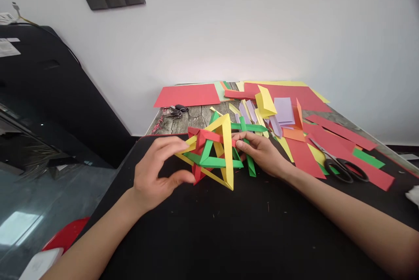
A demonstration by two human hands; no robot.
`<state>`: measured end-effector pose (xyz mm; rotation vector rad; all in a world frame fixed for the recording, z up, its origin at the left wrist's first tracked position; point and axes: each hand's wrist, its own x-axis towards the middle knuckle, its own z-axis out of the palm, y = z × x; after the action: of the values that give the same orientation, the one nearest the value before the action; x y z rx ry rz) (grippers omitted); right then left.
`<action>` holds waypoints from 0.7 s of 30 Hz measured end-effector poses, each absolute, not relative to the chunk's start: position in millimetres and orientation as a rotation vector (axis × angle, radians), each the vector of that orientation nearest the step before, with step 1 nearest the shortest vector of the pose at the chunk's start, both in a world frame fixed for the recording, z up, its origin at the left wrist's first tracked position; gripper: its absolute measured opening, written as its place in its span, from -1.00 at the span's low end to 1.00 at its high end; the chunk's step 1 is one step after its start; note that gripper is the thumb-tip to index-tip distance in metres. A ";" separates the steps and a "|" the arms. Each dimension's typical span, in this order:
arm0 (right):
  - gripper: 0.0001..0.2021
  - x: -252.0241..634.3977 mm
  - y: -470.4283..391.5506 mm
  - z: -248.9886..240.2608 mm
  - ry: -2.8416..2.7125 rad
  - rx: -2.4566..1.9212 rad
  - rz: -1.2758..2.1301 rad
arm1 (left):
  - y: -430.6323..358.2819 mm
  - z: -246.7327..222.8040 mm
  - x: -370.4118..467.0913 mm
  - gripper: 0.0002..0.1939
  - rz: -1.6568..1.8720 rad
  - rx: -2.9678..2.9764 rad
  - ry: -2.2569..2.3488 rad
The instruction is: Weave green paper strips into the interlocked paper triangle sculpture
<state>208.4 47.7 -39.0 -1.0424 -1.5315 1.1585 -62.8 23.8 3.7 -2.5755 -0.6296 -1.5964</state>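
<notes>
An openwork model of interlocked triangles (228, 153), folded from yellow, green and red paper strips, is held above the black tabletop. My left hand (153, 173) curves round its left side in a wide C, thumb by a red corner and fingertips by a yellow strip. Between them a yellow point juts toward the palm. On the right, my right hand (262, 151) pinches the end of a red strip of the model between thumb and fingers. Close behind that hand lies a green folded-paper cross (245, 126), partly covered by the fingers.
Black-handled scissors (342, 169) lie at right on red strips (342, 131). Purple paper pieces (284, 110), a yellow folded piece (266, 102) and a red sheet (188, 95) lie toward the wall. Keys (176, 110) rest at back left. A red stool (65, 236) stands below left.
</notes>
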 end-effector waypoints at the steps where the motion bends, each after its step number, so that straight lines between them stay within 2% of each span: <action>1: -0.67 208.4 47.3 -39.1 -1.531 -1.042 1.153 | 23.6 4.7 -62.7 -0.60 -1.608 -2.569 -0.646; 4: -0.64 208.6 45.6 -39.0 -1.527 -1.037 1.146 | 22.7 10.7 -65.3 -0.73 -1.608 -2.589 -0.688; 13: -0.62 210.2 42.9 -36.0 -1.545 -1.010 1.132 | 12.1 47.0 -88.5 -0.71 -1.416 -2.595 -0.818; 21: -0.64 213.9 46.5 -41.4 -1.584 -0.979 1.139 | 7.5 34.6 -83.0 -0.73 -1.414 -2.647 -0.924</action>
<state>213.9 46.5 -41.4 -0.9786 -1.5836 1.1388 -83.0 7.5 34.6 -2.6466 -0.9235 -1.4138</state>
